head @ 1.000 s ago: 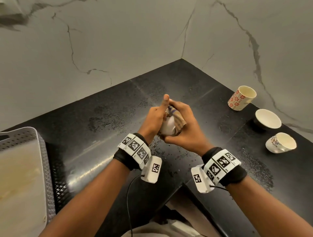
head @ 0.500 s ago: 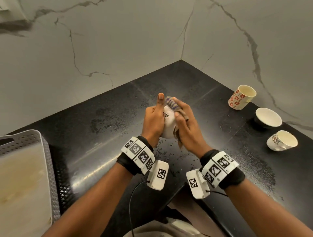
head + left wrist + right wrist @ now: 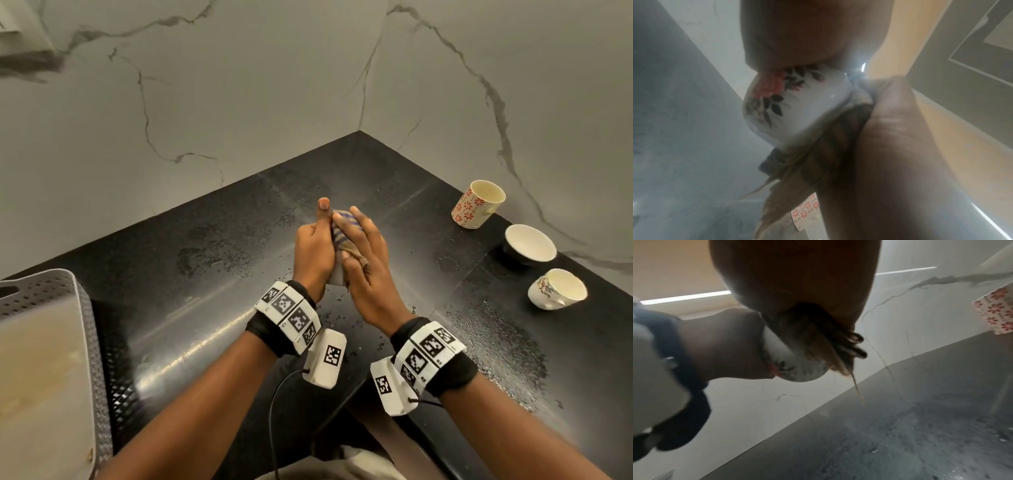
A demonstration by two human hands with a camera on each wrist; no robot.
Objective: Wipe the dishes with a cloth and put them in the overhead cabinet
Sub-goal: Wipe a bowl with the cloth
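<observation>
Grey tray (image 3: 82,308) near left. Mid-counter, above wet black top (image 3: 205,274): left hand (image 3: 313,251) grips one floral cup (image 3: 789,104), thumb up; right hand (image 3: 366,270) presses striped cloth (image 3: 346,233) on it. Cup axis unclear. Far right: three more cups (image 3: 478,209), upright.

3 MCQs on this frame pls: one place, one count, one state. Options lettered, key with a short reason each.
1. Where is the grey perforated tray?
A. Counter's left edge
B. Beside the right wall
C. Under the hands

2. How many dishes stand on the counter at right?
A. One
B. Three
C. Five

3. What is the right hand doing?
A. Resting flat on the counter
B. Pressing the striped cloth on the floral cup
C. Lifting the red-flower mug

Key: 1 A, the tray sits far left. 2 B, the mug, the white bowl and another cup. 3 B, the left hand grips the cup as the cloth covers it.
</observation>
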